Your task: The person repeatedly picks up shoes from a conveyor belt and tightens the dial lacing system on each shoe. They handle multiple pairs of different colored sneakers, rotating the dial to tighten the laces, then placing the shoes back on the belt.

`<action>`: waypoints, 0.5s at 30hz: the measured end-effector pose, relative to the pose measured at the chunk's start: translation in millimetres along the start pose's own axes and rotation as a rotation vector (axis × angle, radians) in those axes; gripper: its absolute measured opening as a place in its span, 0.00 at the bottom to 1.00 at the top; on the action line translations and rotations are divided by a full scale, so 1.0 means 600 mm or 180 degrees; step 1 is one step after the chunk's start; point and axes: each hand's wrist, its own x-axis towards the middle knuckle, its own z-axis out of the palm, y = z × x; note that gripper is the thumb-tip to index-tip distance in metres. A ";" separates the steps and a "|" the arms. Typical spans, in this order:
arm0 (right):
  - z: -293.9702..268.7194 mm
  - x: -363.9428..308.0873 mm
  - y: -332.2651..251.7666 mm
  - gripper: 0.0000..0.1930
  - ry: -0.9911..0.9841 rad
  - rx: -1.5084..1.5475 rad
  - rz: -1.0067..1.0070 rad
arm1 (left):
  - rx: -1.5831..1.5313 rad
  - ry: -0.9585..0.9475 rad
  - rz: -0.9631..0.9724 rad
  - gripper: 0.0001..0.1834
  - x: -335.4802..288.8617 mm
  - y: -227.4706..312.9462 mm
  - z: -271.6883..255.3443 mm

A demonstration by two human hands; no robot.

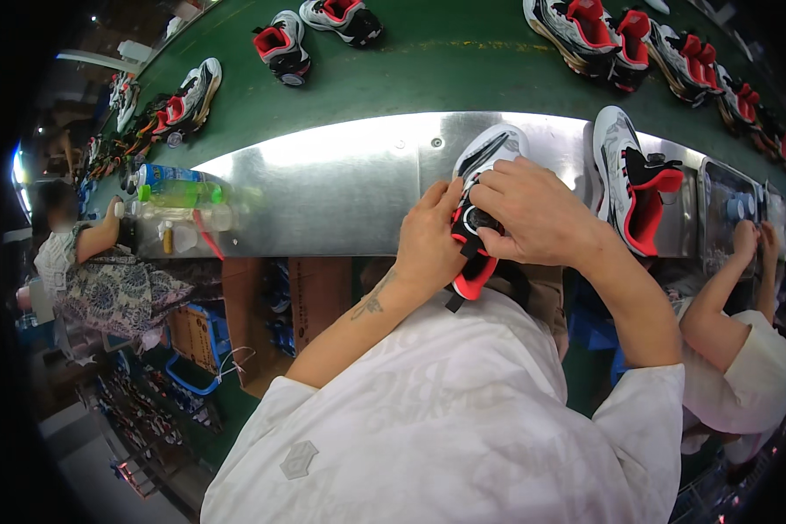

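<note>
Between my hands a white, black and red sneaker [504,141] rests on the steel bench, its toe pointing away from me. My left hand [428,234] is wrapped round the shoe's left side near the collar. With bent fingers and thumb, my right hand [537,210] grips a round black dial [478,218] with a pale ring at the shoe's tongue. The red heel lining shows below my fingers, close to my shirt. To the right stands a matching sneaker [618,175], toe away, its tongue folded outward. My fingers hide part of the held shoe's upper.
A steel work surface [341,188] runs along a green conveyor belt [437,79] carrying several similar sneakers [576,35]. Plastic bottles [179,194] lie at the left. A metal tray [725,210] is at the right. Co-workers sit on both sides; a cardboard box [314,301] stands below the bench.
</note>
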 end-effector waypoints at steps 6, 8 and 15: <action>0.012 -0.005 0.002 0.15 0.0100 -0.0090 0.0048 | -0.0046 0.0173 0.0039 0.38 -0.002 0.004 0.004; 0.013 -0.007 0.004 0.15 0.0087 -0.0074 0.0035 | -0.0025 0.0068 0.0088 0.38 -0.002 0.002 0.008; -0.007 -0.007 0.006 0.15 0.0087 -0.0080 -0.0126 | -0.0018 -0.0138 -0.0074 0.40 0.000 0.013 0.002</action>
